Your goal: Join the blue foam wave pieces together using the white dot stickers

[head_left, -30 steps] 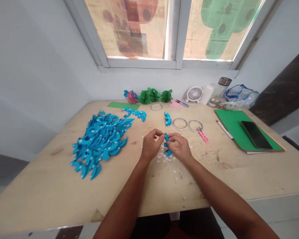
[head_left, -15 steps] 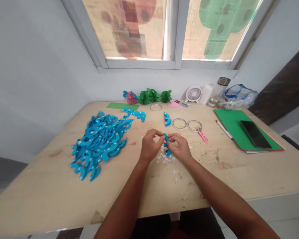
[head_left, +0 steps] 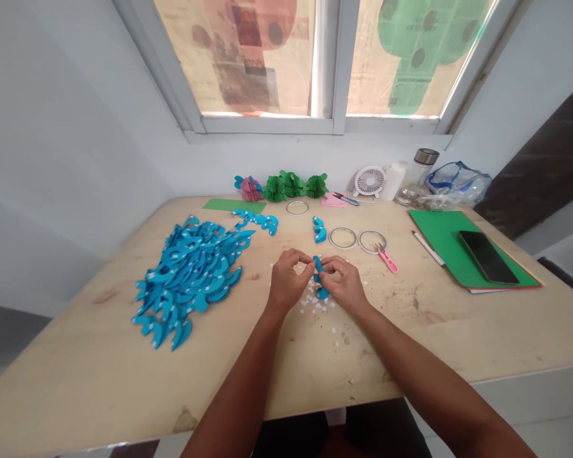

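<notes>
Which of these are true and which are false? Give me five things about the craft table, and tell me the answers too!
1. The left hand and right hand hold the same blue paper piece. True.
2. The black phone lies on the blue pile. False: the black phone lies on the green sheet.
3. The blue pile is to the left of both hands. True.
4. The right hand holds the pink snips. False: the pink snips lie on the table.
5. The white fan stands near the wall. True.
</notes>
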`<state>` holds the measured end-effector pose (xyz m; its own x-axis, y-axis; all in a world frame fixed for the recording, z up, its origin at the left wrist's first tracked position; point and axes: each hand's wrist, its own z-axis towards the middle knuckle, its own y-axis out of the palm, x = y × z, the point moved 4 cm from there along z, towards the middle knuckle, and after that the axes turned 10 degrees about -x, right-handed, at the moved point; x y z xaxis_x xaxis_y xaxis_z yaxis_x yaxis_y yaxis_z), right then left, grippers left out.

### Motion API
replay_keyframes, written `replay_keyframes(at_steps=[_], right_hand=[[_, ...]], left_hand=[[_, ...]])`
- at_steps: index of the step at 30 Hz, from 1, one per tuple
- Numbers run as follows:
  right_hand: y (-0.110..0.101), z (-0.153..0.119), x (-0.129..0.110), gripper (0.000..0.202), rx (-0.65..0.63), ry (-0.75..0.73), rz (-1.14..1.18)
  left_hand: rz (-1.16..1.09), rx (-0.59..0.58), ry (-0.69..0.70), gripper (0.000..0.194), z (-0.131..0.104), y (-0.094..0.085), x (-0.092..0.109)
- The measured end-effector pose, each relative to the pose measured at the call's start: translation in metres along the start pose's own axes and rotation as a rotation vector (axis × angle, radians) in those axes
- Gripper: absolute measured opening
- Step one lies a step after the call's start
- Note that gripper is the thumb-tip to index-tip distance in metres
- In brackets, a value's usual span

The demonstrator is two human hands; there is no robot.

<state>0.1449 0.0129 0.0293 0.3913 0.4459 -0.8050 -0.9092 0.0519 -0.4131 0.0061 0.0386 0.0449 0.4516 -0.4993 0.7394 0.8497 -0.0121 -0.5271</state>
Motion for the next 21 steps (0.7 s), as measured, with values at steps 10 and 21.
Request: replay_keyframes(at_steps=[10, 21], right_hand=[[0.002, 0.000, 0.000, 0.008, -0.013, 0.006, -0.006], [0.001, 0.000, 0.001, 0.008, -0.009, 0.071, 0.071]], left_hand=[[-0.037, -0.012, -0.052, 0.006, 0.001, 0.002, -0.001], [-0.153, 0.049, -0.323, 0.011, 0.001, 0.000, -0.028]])
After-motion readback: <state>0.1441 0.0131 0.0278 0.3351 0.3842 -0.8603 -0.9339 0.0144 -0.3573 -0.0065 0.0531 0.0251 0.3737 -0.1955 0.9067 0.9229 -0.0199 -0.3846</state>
